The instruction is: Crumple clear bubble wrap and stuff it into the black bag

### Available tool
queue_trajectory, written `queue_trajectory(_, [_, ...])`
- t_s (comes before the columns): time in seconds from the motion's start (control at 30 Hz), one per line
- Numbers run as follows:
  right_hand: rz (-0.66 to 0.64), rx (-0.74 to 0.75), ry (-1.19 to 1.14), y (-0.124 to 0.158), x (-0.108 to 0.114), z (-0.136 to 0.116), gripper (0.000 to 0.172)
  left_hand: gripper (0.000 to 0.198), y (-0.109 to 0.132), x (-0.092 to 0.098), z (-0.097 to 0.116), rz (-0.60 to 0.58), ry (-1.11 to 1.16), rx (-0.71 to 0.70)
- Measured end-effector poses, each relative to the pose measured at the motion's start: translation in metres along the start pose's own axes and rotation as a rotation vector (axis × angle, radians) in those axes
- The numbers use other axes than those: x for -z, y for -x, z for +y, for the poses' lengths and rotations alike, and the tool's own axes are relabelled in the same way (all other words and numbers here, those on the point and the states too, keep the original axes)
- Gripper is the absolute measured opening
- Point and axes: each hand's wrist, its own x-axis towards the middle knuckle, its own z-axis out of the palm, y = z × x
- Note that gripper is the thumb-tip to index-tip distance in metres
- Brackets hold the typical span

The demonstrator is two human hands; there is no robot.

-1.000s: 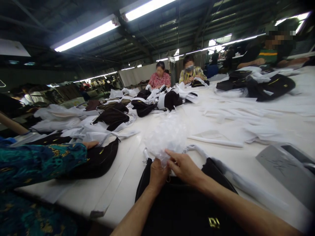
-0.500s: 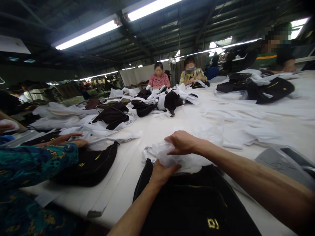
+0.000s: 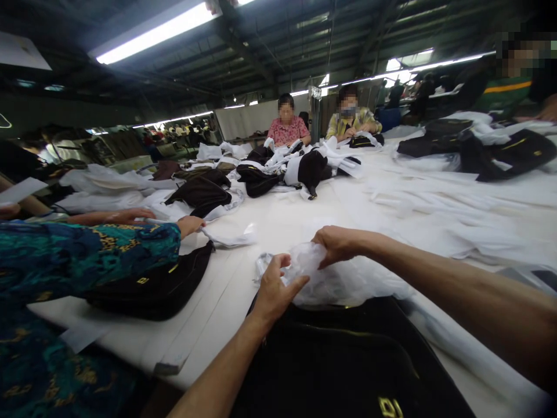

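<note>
A black bag [image 3: 343,360] with a yellow logo and yellow zip lines lies on the table right in front of me. Crumpled translucent plastic [image 3: 343,281] bulges at its far edge. My right hand [image 3: 339,244] pinches a bunched part of this plastic from the right, fingers wrapped round it. On the left, my left hand [image 3: 276,290] is open, thumb and fingers spread beside the plastic, just above the bag's far left corner. Whether its fingertips touch the plastic I cannot tell.
To my left, a co-worker's patterned sleeve [image 3: 87,255] reaches over another black bag [image 3: 152,284]. Dark bags with white wrapping [image 3: 311,171] are heaped farther back. White sheets [image 3: 435,209] spread to the right, near a grey object [image 3: 531,276]. Two people sit across the white table [image 3: 209,325].
My left hand has loosened from the plastic and its fingers have spread. My right hand has shifted slightly right, with the bunched plastic. The co-worker's arm at left has reached farther right.
</note>
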Motion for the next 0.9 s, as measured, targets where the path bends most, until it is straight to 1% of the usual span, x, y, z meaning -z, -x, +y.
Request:
queue_trajectory(0.03, [-0.007,-0.002,-0.036,-0.003,0.004,0.005,0.013,0.022,0.004,0.006,-0.003,-0.022,-0.105,-0.027])
queue_trajectory(0.07, [-0.018,-0.009,-0.078,-0.006,0.008,0.01,0.014,0.019,0.008,0.011,-0.006,-0.075,-0.217,-0.071])
queue_trajectory(0.17, [-0.069,-0.052,-0.193,-0.019,0.022,0.019,0.015,0.026,0.015,0.021,-0.014,-0.338,-0.494,-0.277])
queue_trajectory(0.23, [-0.108,-0.09,-0.247,-0.027,0.028,0.021,0.016,0.024,0.014,0.023,-0.02,-0.441,-0.583,-0.411])
queue_trajectory(0.27, [-0.13,-0.109,-0.271,-0.031,0.03,0.022,0.018,0.024,0.013,0.023,-0.022,-0.461,-0.597,-0.468])
queue_trajectory(0.33, [-0.183,-0.139,-0.325,-0.036,0.033,0.024,0.022,0.028,0.009,0.023,-0.027,-0.437,-0.576,-0.582])
queue_trajectory(0.4, [-0.242,-0.16,-0.388,-0.04,0.034,0.029,0.027,0.03,0.006,0.023,-0.03,-0.357,-0.511,-0.692])
queue_trajectory(0.47, [-0.291,-0.18,-0.45,-0.044,0.034,0.037,0.03,0.028,0.002,0.023,-0.03,-0.286,-0.451,-0.736])
queue_trajectory(0.5, [-0.306,-0.191,-0.477,-0.045,0.034,0.041,0.031,0.025,0.001,0.022,-0.029,-0.289,-0.433,-0.73])
queue_trajectory(0.53, [-0.317,-0.201,-0.499,-0.047,0.033,0.045,0.032,0.022,-0.001,0.021,-0.028,-0.325,-0.426,-0.712])
queue_trajectory(0.63, [-0.34,-0.227,-0.55,-0.052,0.03,0.055,0.031,0.019,-0.003,0.015,-0.026,-0.534,-0.459,-0.654])
queue_trajectory(0.67, [-0.346,-0.233,-0.567,-0.054,0.028,0.058,0.03,0.018,-0.003,0.013,-0.027,-0.578,-0.471,-0.651])
queue_trajectory(0.7, [-0.351,-0.236,-0.585,-0.055,0.027,0.06,0.03,0.018,-0.003,0.012,-0.028,-0.592,-0.48,-0.659])
queue_trajectory(0.73, [-0.356,-0.238,-0.605,-0.056,0.025,0.063,0.03,0.017,-0.003,0.011,-0.029,-0.576,-0.482,-0.679])
queue_trajectory(0.8, [-0.368,-0.242,-0.648,-0.057,0.025,0.069,0.031,0.017,-0.002,0.011,-0.03,-0.48,-0.457,-0.759])
queue_trajectory(0.87, [-0.386,-0.235,-0.7,-0.059,0.026,0.074,0.033,0.018,-0.002,0.014,-0.025,-0.393,-0.43,-0.843])
queue_trajectory(0.9, [-0.399,-0.227,-0.727,-0.06,0.026,0.076,0.034,0.018,-0.002,0.016,-0.021,-0.37,-0.421,-0.882])
